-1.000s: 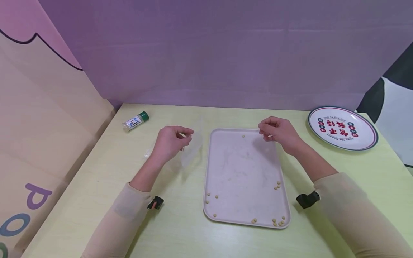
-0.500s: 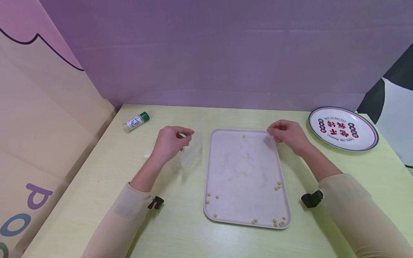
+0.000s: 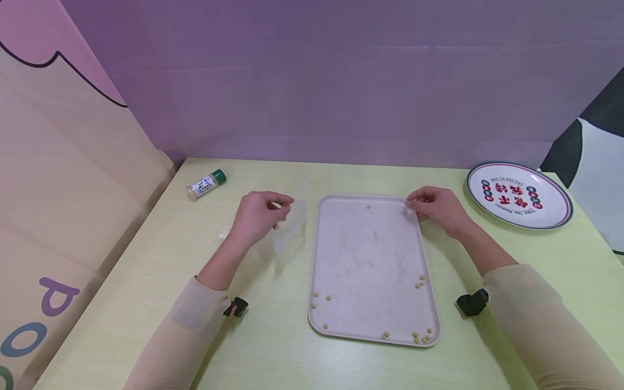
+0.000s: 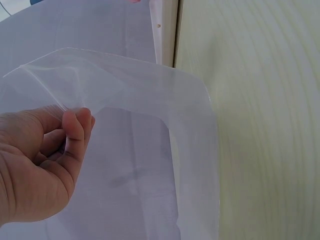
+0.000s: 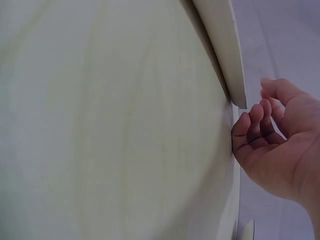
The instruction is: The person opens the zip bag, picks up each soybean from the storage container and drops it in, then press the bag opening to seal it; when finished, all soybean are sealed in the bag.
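My left hand (image 3: 260,216) pinches the edge of a clear plastic bag (image 4: 145,85) between thumb and fingertips. The bag hangs with its mouth spread, left of a pale rectangular tray (image 3: 368,260). At the tray's far right corner is my right hand (image 3: 436,208), its bent fingers right over the corner. A small pale speck shows beneath those fingertips; I cannot tell whether they pinch it. In the right wrist view the fingers (image 5: 256,117) curl beside the tray corner. Small tan soybeans (image 3: 416,335) lie scattered along the tray's sides and near edge, with one soybean (image 3: 368,206) near the far edge.
A small clear bottle (image 3: 202,186) with a green cap lies on its side at the table's back left. An oval white plate (image 3: 519,216) with red lettering stands at the back right. A purple panel (image 3: 312,81) rises behind the pale yellow table (image 3: 273,352).
My right hand has moved to the right and down toward the tray's far right corner. The left hand and the plastic bag stay nearly still.
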The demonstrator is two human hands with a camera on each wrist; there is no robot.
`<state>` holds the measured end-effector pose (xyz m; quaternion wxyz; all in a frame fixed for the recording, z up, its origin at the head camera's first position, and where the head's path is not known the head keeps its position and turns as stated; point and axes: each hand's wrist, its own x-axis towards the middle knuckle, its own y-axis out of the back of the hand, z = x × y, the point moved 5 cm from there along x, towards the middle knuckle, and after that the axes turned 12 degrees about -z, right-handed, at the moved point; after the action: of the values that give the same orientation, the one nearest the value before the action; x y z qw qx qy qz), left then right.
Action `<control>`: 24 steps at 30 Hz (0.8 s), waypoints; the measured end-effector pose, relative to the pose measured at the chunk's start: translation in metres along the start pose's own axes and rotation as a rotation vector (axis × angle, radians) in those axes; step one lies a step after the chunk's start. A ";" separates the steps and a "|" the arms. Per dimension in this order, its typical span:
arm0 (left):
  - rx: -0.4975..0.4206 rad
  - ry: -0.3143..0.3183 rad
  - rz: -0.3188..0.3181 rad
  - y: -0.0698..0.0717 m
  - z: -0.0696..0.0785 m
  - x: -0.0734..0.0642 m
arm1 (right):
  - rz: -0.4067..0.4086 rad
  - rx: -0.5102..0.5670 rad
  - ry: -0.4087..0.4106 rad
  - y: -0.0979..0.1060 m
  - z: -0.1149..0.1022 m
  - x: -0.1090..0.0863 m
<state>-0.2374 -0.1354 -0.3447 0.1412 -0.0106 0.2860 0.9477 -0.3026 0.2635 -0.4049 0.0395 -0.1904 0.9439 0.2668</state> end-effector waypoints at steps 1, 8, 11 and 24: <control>0.001 -0.002 0.000 0.000 0.000 0.000 | 0.003 -0.016 0.002 0.000 0.000 0.000; 0.007 -0.014 -0.001 0.000 0.001 -0.001 | 0.002 -0.149 0.007 0.001 0.000 -0.002; 0.001 -0.013 -0.004 0.000 0.000 0.000 | -0.010 -0.165 0.010 0.000 0.000 -0.002; 0.003 -0.010 -0.017 -0.001 -0.001 0.001 | -0.032 -0.215 -0.032 -0.003 0.002 0.001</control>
<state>-0.2380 -0.1347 -0.3465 0.1506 -0.0080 0.2866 0.9461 -0.3022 0.2615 -0.4082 0.0380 -0.2042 0.9060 0.3689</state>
